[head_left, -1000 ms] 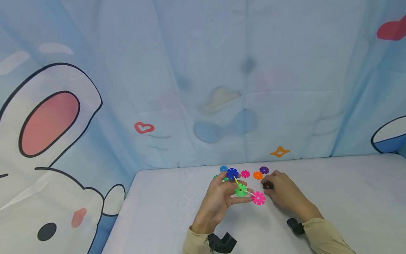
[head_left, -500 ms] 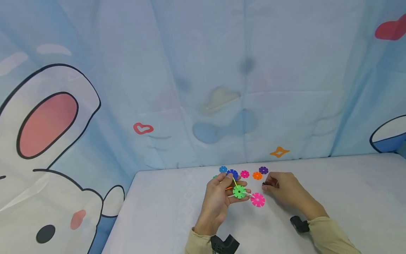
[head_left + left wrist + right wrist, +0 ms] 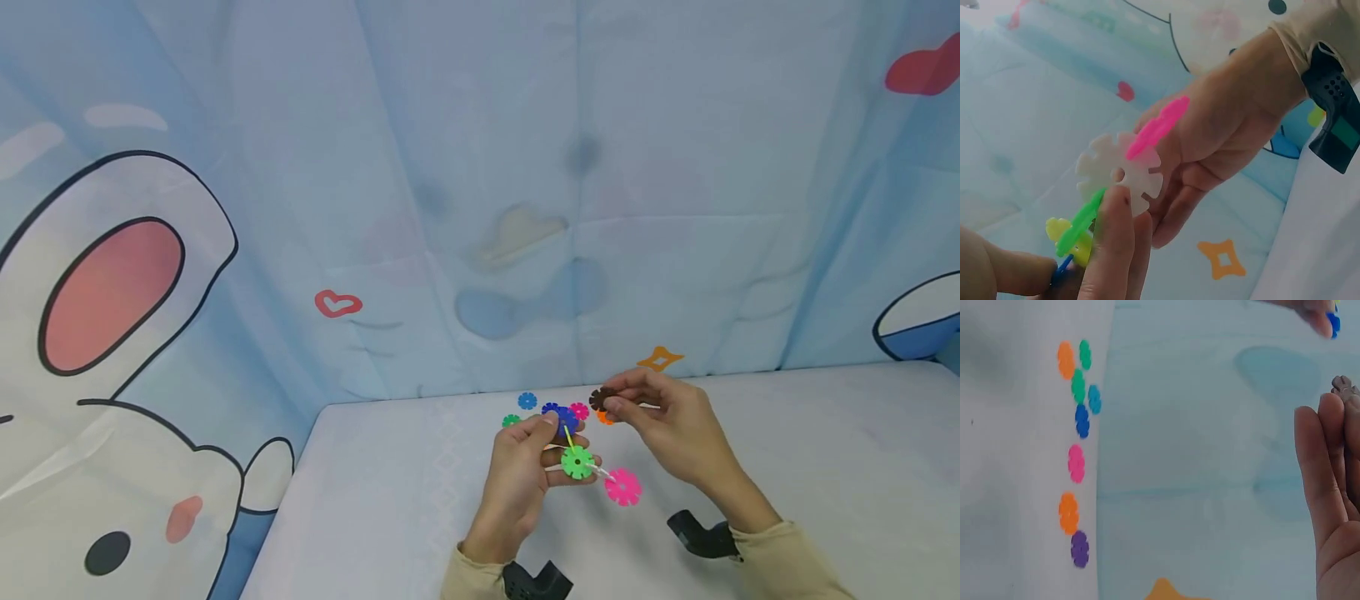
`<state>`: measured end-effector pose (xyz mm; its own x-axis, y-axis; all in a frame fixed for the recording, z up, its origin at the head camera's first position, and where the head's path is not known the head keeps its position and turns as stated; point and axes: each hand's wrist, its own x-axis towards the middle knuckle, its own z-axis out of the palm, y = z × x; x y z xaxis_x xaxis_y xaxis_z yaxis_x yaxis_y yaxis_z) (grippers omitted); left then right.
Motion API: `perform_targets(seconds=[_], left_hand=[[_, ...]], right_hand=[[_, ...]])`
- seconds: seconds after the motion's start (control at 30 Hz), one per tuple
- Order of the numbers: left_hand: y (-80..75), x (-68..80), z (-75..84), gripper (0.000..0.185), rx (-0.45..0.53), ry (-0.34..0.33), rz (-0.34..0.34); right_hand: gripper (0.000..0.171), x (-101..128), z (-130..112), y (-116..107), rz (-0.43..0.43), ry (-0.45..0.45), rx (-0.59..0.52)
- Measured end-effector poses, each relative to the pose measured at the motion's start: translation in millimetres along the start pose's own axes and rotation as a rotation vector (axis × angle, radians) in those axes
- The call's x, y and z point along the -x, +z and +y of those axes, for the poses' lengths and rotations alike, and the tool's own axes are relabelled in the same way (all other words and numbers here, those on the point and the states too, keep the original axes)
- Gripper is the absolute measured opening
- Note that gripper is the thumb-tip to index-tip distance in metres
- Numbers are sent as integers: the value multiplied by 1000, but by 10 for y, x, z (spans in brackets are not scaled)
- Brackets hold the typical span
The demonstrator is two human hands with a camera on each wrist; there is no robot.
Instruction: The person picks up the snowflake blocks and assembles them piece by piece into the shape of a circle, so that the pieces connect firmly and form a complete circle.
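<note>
1. Blue disc (image 3: 571,419) is pinched in the left hand (image 3: 513,475), with yellow (image 3: 1084,247), green (image 3: 577,462), white (image 3: 1105,164) and pink (image 3: 623,487) ones linked on.
2. Brown disc (image 3: 599,399) is pinched in the right hand (image 3: 678,429), held up nearby.
3. Loose discs (image 3: 527,401) are spread on the desk (image 3: 375,492) behind.

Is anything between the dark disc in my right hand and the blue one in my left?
Nothing visible stands between the dark disc and the blue disc; the pink disc seen there in the head view lies behind, on the table.

Linked discs (image 3: 577,462) near seemingly brown disc (image 3: 598,400)
</note>
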<state>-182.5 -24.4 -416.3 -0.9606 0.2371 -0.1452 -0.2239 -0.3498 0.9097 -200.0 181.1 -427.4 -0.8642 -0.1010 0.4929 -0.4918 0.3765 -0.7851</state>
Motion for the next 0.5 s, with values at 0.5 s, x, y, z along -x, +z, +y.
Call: perform_targets(seconds=[0.5], left_hand=[[86,127,53,15,-64,76,-62]], right_hand=[[24,16,-180,28,-19,-113,32]])
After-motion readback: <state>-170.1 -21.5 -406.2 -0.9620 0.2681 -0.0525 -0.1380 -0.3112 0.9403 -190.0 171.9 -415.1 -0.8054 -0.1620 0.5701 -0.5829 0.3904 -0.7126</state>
